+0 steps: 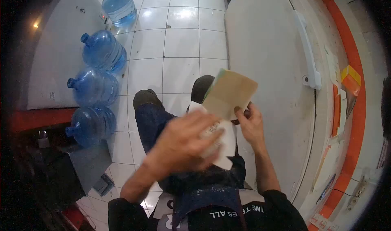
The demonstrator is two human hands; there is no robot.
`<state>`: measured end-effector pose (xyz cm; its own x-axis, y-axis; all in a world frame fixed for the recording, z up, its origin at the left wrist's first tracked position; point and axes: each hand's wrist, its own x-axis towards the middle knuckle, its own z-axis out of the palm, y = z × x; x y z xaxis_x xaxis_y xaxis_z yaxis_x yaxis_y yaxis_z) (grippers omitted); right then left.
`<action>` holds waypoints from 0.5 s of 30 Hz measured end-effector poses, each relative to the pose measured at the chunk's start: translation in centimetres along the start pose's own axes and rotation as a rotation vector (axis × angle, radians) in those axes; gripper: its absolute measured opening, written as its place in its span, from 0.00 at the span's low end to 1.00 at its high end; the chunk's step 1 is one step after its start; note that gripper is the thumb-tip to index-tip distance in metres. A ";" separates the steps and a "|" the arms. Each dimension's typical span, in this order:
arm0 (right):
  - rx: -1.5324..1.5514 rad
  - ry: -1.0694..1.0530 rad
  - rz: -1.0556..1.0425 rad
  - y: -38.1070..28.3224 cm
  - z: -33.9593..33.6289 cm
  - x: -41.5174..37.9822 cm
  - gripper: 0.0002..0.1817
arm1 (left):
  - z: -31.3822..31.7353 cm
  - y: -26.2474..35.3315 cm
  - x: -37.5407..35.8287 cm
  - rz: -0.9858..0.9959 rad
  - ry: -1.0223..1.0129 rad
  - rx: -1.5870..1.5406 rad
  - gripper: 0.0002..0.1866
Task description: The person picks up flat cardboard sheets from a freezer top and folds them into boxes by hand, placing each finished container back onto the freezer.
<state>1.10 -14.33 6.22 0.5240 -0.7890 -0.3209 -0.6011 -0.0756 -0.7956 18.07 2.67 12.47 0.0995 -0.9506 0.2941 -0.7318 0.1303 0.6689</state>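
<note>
A flat tan piece of card or paper with a greenish left edge is pinched at its lower right corner by my right hand. My left hand, blurred by motion, lies over a white paper piece with small dark print on it. The white piece sits just below the tan one, above my lap. Some of my left fingers are smeared, and their hold on the white piece is hard to make out.
Several blue water bottles line the left side of the tiled floor. A white door with a handle stands at the right, beside an orange strip. A dark box is at lower left.
</note>
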 end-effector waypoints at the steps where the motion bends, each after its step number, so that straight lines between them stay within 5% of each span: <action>1: 0.154 0.090 -0.059 0.3 1.0 -0.3 0.18 | 1.0 1.5 0.3 -0.019 -0.054 -0.087 0.18; 7: 0.131 -0.084 0.041 1.6 1.1 -1.6 0.19 | 8.8 -2.2 -1.3 -0.115 -0.377 0.364 0.31; 10: 0.031 -0.155 0.091 0.8 0.2 -1.9 0.18 | 11.2 -3.1 -1.6 -0.338 -0.151 0.188 0.31; 15: 0.025 -0.161 0.098 0.2 -0.8 -2.6 0.19 | 13.7 -1.6 -1.3 -0.275 0.053 0.232 0.27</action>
<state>-0.86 -12.73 7.33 0.5544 -0.6839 -0.4743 -0.6399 0.0141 -0.7683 9.88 -0.21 1.66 0.3445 -0.9243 0.1641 -0.8057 -0.2014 0.5571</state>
